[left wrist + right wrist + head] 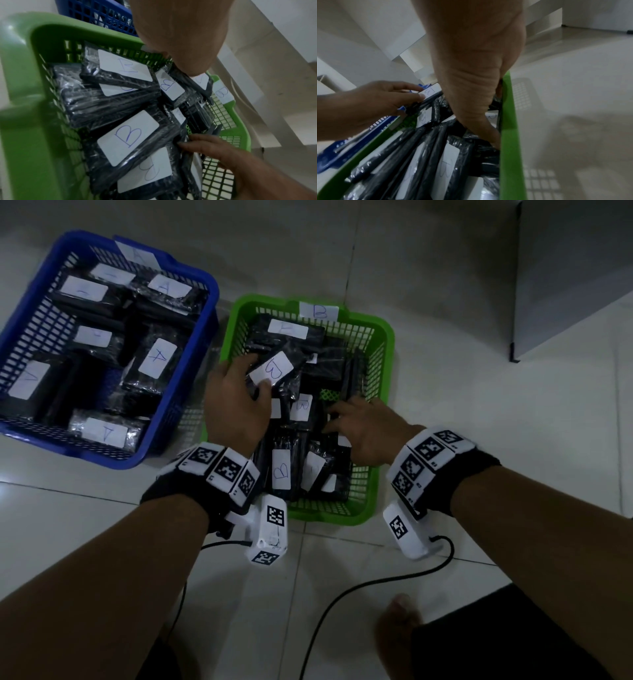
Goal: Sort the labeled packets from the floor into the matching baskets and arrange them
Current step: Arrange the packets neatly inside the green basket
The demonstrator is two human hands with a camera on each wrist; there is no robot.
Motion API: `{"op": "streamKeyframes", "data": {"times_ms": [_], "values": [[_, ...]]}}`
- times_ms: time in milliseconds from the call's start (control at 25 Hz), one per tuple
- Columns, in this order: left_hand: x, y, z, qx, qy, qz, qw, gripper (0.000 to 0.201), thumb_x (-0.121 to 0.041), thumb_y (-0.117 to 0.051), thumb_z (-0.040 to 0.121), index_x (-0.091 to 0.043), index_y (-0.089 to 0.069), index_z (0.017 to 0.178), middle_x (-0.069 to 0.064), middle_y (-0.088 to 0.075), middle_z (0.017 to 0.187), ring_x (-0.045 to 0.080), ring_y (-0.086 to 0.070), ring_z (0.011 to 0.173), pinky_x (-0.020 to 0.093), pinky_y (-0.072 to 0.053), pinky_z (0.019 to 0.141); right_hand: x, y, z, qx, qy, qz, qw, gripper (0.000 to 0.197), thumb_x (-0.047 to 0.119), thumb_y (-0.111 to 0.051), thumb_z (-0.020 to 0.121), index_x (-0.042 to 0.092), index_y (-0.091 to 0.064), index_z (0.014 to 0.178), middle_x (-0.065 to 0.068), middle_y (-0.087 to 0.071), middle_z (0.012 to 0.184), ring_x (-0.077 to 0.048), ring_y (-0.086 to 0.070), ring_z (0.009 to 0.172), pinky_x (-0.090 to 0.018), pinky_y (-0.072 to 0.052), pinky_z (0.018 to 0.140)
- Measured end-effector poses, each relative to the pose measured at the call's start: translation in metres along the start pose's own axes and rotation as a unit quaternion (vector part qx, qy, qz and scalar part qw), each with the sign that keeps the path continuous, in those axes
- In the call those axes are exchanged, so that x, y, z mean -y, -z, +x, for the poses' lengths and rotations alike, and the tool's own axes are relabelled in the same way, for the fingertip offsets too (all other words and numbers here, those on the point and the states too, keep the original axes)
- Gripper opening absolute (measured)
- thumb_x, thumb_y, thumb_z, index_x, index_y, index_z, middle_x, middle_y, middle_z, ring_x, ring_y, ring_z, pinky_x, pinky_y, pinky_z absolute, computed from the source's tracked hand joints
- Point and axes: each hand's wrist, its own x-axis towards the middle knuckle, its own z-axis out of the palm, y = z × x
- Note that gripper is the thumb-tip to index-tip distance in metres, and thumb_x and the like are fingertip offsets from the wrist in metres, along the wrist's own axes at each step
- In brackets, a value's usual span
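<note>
The green basket (387, 337) marked B holds several black wrapped packets with white B labels (128, 135). My left hand (255, 374) reaches into its far left part and grips one B packet (274, 368), thumb on the label, fingers over its upper edge. That packet is lifted and tilted above the others. My right hand (337, 419) is in the basket's right side, its fingers (188, 139) stretched out against the edges of the packets beside the green rim (510, 148). The blue basket (205, 289) marked A, at the left, holds several A packets (157, 357).
The two baskets stand side by side on a pale tiled floor (479, 371). Black cables (342, 594) trail over the tiles near my knees. A grey cabinet (575, 285) stands at the far right. A bare foot (397, 618) shows at the bottom.
</note>
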Motion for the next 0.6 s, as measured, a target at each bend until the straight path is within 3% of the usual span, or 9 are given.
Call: {"op": "streamKeyframes", "data": {"times_ms": [160,280,400,440,520,600], "values": [[-0.001,-0.002,-0.002,0.003,-0.050,0.085,0.995,0.041,-0.026,-0.063,0.085,-0.019,-0.062,0.125,0.012,-0.057,0.126,0.035,-0.051,0.117,0.049,-0.047,0.090,-0.004,-0.007,0.003,-0.049,0.004,0.023,0.999,0.056,0.023,-0.071,0.080,0.021,-0.050,0.132,-0.007,-0.041,0.141,-0.029,-0.048,0.118,-0.037,-0.040,0.090],[-0.002,-0.005,-0.002,0.006,-0.121,0.058,0.991,0.034,-0.026,-0.060,0.085,-0.013,-0.067,0.116,0.012,-0.061,0.117,0.033,-0.056,0.108,0.046,-0.050,0.086,-0.009,-0.004,0.004,-0.105,0.008,0.102,0.989,0.047,0.034,-0.078,0.075,0.018,-0.054,0.112,0.001,-0.051,0.115,-0.023,-0.055,0.098,-0.032,-0.045,0.071],[-0.010,-0.009,-0.007,0.029,-0.161,-0.026,0.986,0.028,-0.023,-0.060,0.090,-0.008,-0.069,0.110,0.010,-0.066,0.106,0.025,-0.062,0.099,0.040,-0.053,0.082,-0.009,0.007,-0.001,-0.212,-0.021,0.213,0.954,0.033,0.044,-0.074,0.080,0.020,-0.058,0.095,0.010,-0.058,0.092,-0.013,-0.059,0.081,-0.029,-0.049,0.066],[-0.014,-0.008,-0.009,0.041,-0.153,-0.054,0.986,0.027,-0.023,-0.061,0.090,-0.008,-0.069,0.111,0.008,-0.069,0.104,0.021,-0.064,0.096,0.037,-0.055,0.081,-0.007,0.012,-0.001,-0.277,-0.049,0.285,0.916,0.030,0.043,-0.074,0.081,0.019,-0.060,0.092,0.010,-0.062,0.086,-0.010,-0.061,0.073,-0.027,-0.051,0.062],[-0.022,-0.008,-0.011,0.067,-0.117,-0.116,0.984,0.030,-0.023,-0.062,0.089,-0.009,-0.069,0.115,0.004,-0.072,0.103,0.012,-0.067,0.092,0.031,-0.057,0.081,-0.001,0.024,0.002,-0.378,-0.115,0.461,0.794,0.025,0.036,-0.071,0.086,0.013,-0.062,0.087,0.005,-0.066,0.074,-0.010,-0.064,0.054,-0.023,-0.049,0.047],[-0.030,-0.008,-0.011,0.101,-0.074,-0.171,0.977,0.035,-0.026,-0.066,0.086,-0.012,-0.068,0.118,-0.002,-0.073,0.104,0.005,-0.067,0.093,0.024,-0.056,0.085,0.005,0.032,0.007,-0.388,-0.171,0.576,0.699,0.024,0.031,-0.066,0.091,0.008,-0.062,0.084,0.000,-0.064,0.065,-0.010,-0.060,0.042,-0.019,-0.040,0.038]]}}
